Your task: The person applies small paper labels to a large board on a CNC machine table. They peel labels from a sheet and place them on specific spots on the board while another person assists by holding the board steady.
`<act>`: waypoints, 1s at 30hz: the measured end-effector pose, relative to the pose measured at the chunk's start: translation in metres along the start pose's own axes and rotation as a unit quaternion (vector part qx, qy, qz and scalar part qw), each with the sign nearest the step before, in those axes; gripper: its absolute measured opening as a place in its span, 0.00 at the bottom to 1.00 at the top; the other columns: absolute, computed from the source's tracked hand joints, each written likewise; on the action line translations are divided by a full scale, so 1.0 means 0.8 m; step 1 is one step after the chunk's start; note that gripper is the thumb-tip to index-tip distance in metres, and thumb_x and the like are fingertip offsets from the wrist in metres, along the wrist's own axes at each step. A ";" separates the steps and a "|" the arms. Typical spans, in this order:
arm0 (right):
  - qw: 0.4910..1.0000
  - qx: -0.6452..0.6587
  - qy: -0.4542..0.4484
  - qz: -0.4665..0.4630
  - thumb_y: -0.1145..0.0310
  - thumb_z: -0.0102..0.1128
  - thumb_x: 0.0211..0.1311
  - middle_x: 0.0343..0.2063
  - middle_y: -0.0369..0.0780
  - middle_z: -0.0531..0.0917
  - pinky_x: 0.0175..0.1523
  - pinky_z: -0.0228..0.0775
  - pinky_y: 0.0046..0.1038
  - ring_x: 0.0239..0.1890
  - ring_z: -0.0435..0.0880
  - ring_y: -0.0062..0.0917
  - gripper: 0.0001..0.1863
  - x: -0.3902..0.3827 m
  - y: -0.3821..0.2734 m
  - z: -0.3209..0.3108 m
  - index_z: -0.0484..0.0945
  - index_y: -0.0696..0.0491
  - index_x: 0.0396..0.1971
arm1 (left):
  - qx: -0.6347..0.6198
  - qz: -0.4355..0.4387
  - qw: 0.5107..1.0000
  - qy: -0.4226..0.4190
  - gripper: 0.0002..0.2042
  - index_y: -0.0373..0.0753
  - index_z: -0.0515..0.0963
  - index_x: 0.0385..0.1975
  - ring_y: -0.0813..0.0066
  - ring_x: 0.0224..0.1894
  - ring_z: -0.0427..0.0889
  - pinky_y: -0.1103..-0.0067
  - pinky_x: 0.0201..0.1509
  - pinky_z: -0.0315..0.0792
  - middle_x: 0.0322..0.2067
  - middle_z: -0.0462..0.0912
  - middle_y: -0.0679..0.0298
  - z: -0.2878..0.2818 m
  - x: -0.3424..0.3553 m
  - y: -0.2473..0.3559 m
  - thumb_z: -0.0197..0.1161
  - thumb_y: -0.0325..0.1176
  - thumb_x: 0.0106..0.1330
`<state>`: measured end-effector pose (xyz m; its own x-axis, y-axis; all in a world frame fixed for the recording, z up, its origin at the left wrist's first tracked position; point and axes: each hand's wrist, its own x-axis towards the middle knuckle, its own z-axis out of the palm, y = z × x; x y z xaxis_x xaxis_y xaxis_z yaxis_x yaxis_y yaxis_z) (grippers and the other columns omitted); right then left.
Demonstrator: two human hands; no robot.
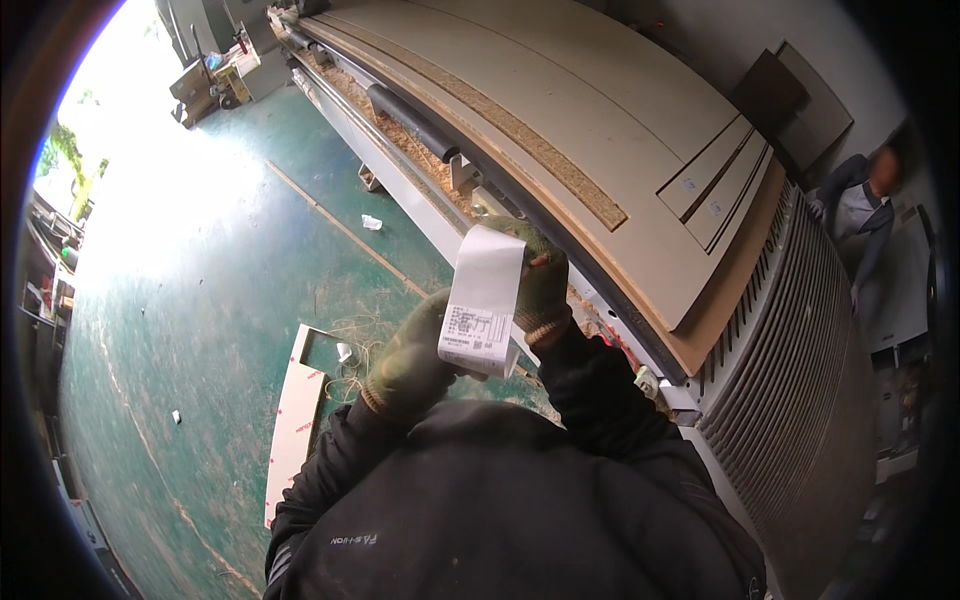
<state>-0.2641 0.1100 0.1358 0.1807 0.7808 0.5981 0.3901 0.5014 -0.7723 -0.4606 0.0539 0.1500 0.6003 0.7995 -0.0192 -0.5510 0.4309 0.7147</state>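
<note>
A long white strip of printed labels (487, 285) hangs in front of my chest, its lower part printed with text and codes and its end curling under. My left hand (412, 355), in an olive-green glove, is closed on the strip's lower left side, its fingertips hidden behind the paper. My right hand (543, 275), gloved the same way, is closed at the strip's upper right edge. Just beyond my right hand lies a large beige board (570, 110) on a machine bed, with cut lines and narrow cut pieces near its right end.
Grey ribbed machine cover (790, 410) stands at the right, with another person (865, 205) beyond it. Sawdust lies along the machine's side rail (400, 160). On the green floor (190, 330) are a pale panel strip (293, 425), tangled string (350, 350) and paper scraps (371, 222).
</note>
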 end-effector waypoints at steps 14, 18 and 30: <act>0.974 0.156 -0.020 0.161 0.59 0.80 0.57 0.54 0.45 0.81 0.59 0.76 0.33 0.54 0.83 0.30 0.35 -0.043 0.044 0.008 0.75 0.59 0.60 | 0.109 -0.039 0.988 0.106 0.16 0.32 0.79 0.53 0.66 0.40 0.87 0.71 0.40 0.81 0.43 0.87 0.57 -0.041 -0.012 0.016 0.68 0.30 0.67; 0.971 0.045 -0.152 0.180 0.61 0.67 0.71 0.45 0.36 0.79 0.57 0.74 0.27 0.49 0.78 0.22 0.22 -0.084 0.036 -0.030 0.75 0.59 0.56 | 0.134 -0.002 0.980 0.147 0.18 0.31 0.79 0.53 0.66 0.39 0.87 0.74 0.38 0.79 0.43 0.87 0.57 -0.045 -0.018 0.017 0.69 0.33 0.67; 0.831 0.466 -0.154 0.261 0.74 0.59 0.76 0.49 0.39 0.84 0.62 0.77 0.30 0.55 0.82 0.22 0.16 -0.146 -0.039 0.010 0.76 0.58 0.59 | 0.301 0.040 0.939 0.163 0.15 0.31 0.79 0.52 0.74 0.43 0.85 0.77 0.46 0.80 0.44 0.87 0.60 -0.016 -0.038 -0.007 0.70 0.28 0.68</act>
<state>-0.3048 0.0059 0.0883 -0.1903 0.9691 0.1569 -0.5636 0.0230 -0.8257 -0.4831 0.0325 0.1374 0.3074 0.9471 -0.0920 -0.1002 0.1283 0.9867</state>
